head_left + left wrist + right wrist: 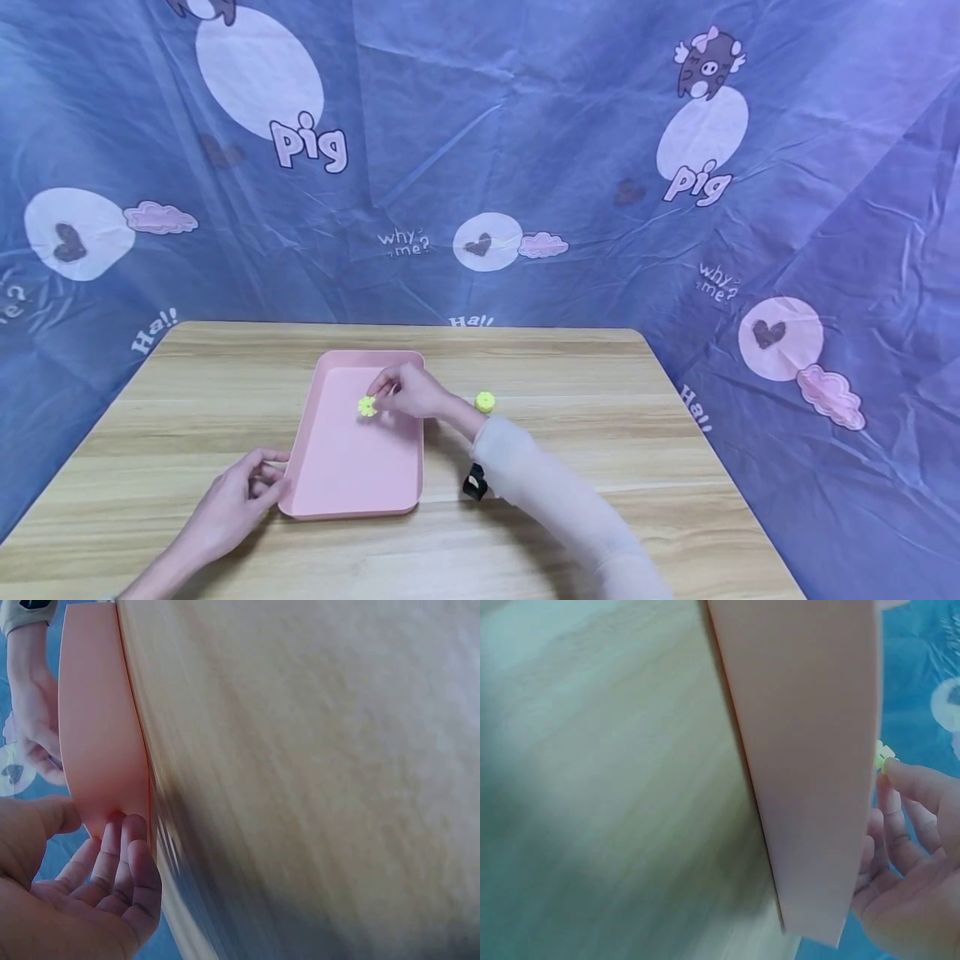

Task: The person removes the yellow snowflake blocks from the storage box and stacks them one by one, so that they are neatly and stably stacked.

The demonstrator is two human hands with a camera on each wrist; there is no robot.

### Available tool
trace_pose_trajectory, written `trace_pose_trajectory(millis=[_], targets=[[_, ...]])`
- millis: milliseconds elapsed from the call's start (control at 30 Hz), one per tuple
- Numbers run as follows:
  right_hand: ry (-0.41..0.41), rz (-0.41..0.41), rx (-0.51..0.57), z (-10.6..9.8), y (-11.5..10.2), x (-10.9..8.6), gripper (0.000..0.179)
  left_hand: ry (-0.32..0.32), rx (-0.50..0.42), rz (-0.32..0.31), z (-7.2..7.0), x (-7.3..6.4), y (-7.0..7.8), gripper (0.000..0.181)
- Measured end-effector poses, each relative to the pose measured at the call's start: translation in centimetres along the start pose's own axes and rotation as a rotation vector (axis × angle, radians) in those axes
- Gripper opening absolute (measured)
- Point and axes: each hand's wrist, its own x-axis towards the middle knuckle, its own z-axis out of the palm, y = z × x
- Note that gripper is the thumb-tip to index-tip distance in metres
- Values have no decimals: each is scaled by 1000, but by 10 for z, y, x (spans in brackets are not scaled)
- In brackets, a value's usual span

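Observation:
Over the pink tray point(352, 467), my right hand point(411, 392) pinches a small yellow-green flower-shaped piece point(367, 406) between thumb and fingertips. The right wrist view shows that piece point(885, 756) at the tips of the thumb and index finger, beyond the tray wall point(802, 765). My left hand point(238, 498) is at the tray's near left corner. In the left wrist view, its loosely bent fingers point(112, 862) touch the tray's outer wall point(105, 712), with the thumb near the rim.
A second yellow-green flower-shaped piece point(485, 402) sits on the wooden table point(570, 383), right of the tray and close to my right forearm. A black curved item point(476, 482) shows beside the right sleeve. Behind the table hangs a blue printed cloth point(420, 167).

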Motion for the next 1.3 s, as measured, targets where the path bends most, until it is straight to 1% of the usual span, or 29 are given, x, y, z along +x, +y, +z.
trace_pose_trajectory(millis=[200, 300, 500, 700, 800, 900, 1033, 1167, 1300], targets=[[67, 31, 36, -18, 7, -15, 19, 5, 3, 6, 1, 0, 0, 33], [101, 33, 53, -28, 8, -24, 18, 4, 2, 9, 0, 0, 0, 33], [147, 44, 80, -48, 8, -43, 18, 8, 9, 12, -1, -1, -1, 34], [185, 64, 82, -67, 16, -60, 18, 8, 3, 13, 0, -2, 0, 34], [208, 83, 106, -76, 22, -69, 19, 4, -7, 10, 0, -2, 0, 34], [236, 110, 129, -85, 30, -77, 21, 7, -7, 9, 1, -2, 1, 33], [275, 170, 179, -93, 41, -85, 24, 15, -1, 11, 1, -2, 2, 32], [315, 232, 225, -98, 53, -92, 23, 16, 0, 12, 1, -2, 1, 32], [345, 297, 237, -100, 65, -99, 23, 17, -9, 22, 2, -3, 1, 32]])
